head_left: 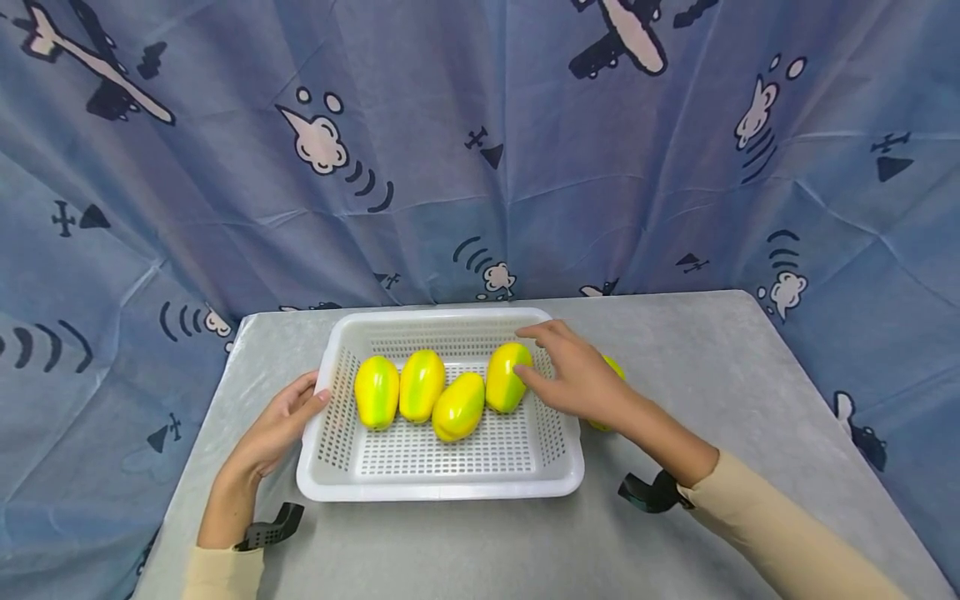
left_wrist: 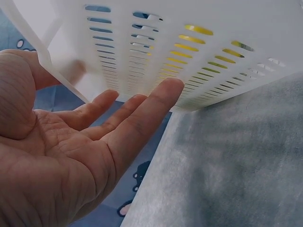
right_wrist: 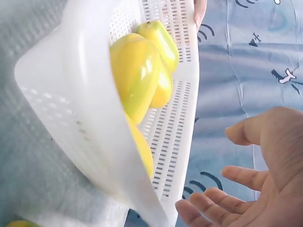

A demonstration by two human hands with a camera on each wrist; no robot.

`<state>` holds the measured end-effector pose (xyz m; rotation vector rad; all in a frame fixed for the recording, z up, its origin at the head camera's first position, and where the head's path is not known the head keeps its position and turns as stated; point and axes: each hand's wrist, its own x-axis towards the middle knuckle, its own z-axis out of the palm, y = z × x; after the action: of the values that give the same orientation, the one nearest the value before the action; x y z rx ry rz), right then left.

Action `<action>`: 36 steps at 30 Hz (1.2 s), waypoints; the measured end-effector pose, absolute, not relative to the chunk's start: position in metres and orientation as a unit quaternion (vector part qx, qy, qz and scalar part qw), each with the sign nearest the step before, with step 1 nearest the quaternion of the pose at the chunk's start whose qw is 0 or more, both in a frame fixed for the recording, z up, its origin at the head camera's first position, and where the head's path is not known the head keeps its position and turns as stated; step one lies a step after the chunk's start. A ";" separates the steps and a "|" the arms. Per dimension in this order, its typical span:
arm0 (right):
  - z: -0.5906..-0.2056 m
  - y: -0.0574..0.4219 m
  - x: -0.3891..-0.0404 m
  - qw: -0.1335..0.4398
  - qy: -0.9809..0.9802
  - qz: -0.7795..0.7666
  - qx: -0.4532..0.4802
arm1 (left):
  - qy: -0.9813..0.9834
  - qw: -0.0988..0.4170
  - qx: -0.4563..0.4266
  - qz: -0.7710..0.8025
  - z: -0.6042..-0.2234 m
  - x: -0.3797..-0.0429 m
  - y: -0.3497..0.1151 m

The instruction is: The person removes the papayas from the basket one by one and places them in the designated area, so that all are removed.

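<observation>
A white plastic basket (head_left: 442, 490) with slotted walls holds several glossy, oblong yellow-green fruits (head_left: 377, 392) with lengthwise ridges. My left hand (head_left: 281, 425) grips the basket's left rim, thumb over the edge; in the left wrist view its fingers (left_wrist: 142, 116) lie along the outer wall. Above the basket's right end hovers my right hand (head_left: 581, 375), fingers spread and nothing in it. The rightmost fruit (head_left: 506, 387) in the basket is nearest to that hand. Another fruit (head_left: 613, 367) lies outside, right of the basket, mostly hidden behind the right hand.
The grey table (head_left: 705, 375) extends on both sides of the basket. Behind it hangs a blue curtain (head_left: 420, 167) with airplane prints. A dark camera mount sits on each wrist, the right one (head_left: 648, 492) over the table.
</observation>
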<state>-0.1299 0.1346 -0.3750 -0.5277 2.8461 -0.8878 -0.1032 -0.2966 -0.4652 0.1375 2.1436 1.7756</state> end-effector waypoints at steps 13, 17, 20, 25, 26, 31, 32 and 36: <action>-0.376 0.095 -0.135 0.096 0.941 -0.261 -0.191 | 0.758 0.171 0.051 0.628 -0.461 -0.101 -0.298; -0.378 0.088 -0.136 0.101 0.940 -0.256 -0.202 | 0.755 0.174 0.052 0.631 -0.463 -0.101 -0.296; -0.380 0.082 -0.137 0.108 0.939 -0.253 -0.206 | 0.752 0.175 0.053 0.633 -0.464 -0.102 -0.296; -0.386 0.074 -0.139 0.120 0.938 -0.244 -0.215 | 0.751 0.174 0.060 0.634 -0.465 -0.102 -0.296; -0.387 0.072 -0.139 0.124 0.938 -0.243 -0.216 | 0.752 0.173 0.059 0.633 -0.465 -0.103 -0.296; -0.391 0.065 -0.142 0.145 0.937 -0.238 -0.210 | 0.752 0.176 0.051 0.633 -0.466 -0.104 -0.297; -0.391 0.063 -0.142 0.151 0.937 -0.237 -0.206 | 0.753 0.176 0.049 0.632 -0.466 -0.104 -0.297; -0.392 0.057 -0.146 0.172 0.938 -0.228 -0.195 | 0.752 0.176 0.050 0.633 -0.466 -0.104 -0.297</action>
<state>-0.1458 0.0566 -0.3920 -0.5544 2.6625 -0.6478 -0.1039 -0.2969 -0.4656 0.1423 2.1304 1.7913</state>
